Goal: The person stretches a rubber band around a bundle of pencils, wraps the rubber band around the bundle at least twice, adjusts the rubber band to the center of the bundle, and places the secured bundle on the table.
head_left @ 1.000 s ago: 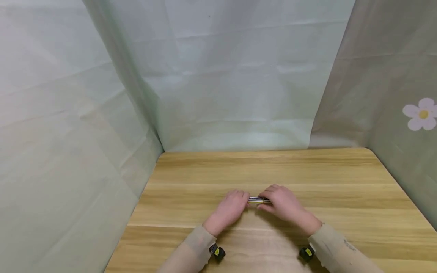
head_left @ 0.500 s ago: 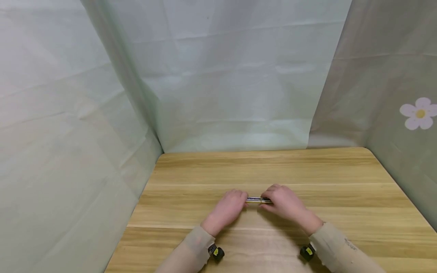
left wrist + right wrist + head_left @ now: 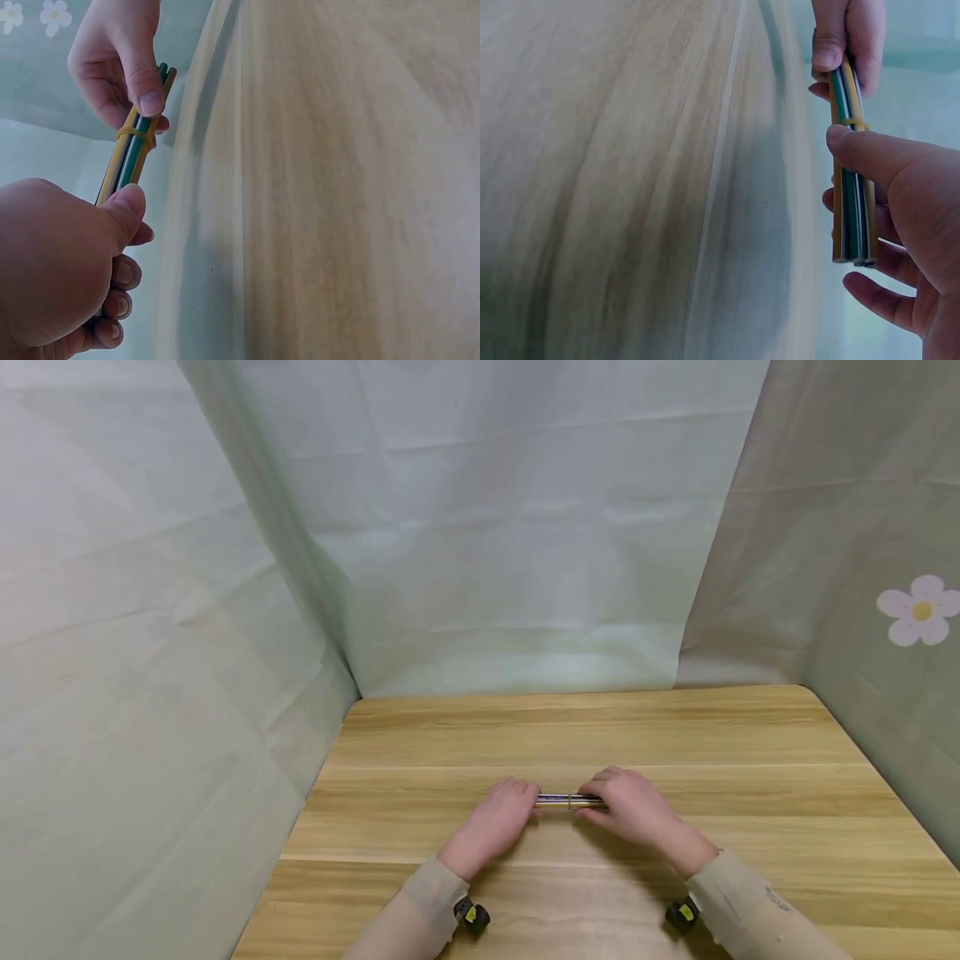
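A bundle of slim pencils (image 3: 553, 802), yellow, green and dark, lies level between my two hands just above the table. A yellow rubber band (image 3: 135, 136) wraps it, sitting between the hands. My left hand (image 3: 498, 820) grips the left part of the bundle, thumb along it and fingers curled beneath. At the other part, my right hand (image 3: 633, 807) holds the pencils between thumb and fingers. In the right wrist view the flat ends of the pencils (image 3: 853, 225) stick out past the right thumb. Each hand covers part of the bundle.
A wood-grain table (image 3: 420, 735) spreads under both hands. Pale cloth walls (image 3: 495, 568) stand behind it and at both sides, with a printed flower (image 3: 921, 610) on the right one. Small black wrist devices (image 3: 474, 917) hang under the sleeves.
The hands have drawn slightly apart, left hand leftward and right hand a little rightward. More of the bundle shows between them, and the rubber band now lies clear of the right fingertips.
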`<move>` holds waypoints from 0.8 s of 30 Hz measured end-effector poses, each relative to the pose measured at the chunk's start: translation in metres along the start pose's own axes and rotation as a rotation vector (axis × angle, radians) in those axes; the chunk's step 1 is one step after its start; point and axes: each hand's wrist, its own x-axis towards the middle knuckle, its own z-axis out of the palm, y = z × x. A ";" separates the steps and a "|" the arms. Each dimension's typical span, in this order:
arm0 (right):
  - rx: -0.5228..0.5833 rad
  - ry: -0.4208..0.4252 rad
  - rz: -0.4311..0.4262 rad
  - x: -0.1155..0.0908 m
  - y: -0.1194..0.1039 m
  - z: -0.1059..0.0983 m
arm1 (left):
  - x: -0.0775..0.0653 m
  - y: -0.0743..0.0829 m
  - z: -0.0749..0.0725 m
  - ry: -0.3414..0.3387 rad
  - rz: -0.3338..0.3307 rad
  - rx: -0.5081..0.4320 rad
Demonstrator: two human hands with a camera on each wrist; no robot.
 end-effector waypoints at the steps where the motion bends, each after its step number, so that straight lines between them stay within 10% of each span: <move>1: 0.003 0.001 0.002 -0.001 0.000 -0.001 | 0.000 0.000 -0.001 -0.001 -0.001 -0.008; 24: 0.048 -0.072 0.160 0.000 0.018 0.007 | 0.026 -0.005 0.005 -0.067 -0.117 -0.059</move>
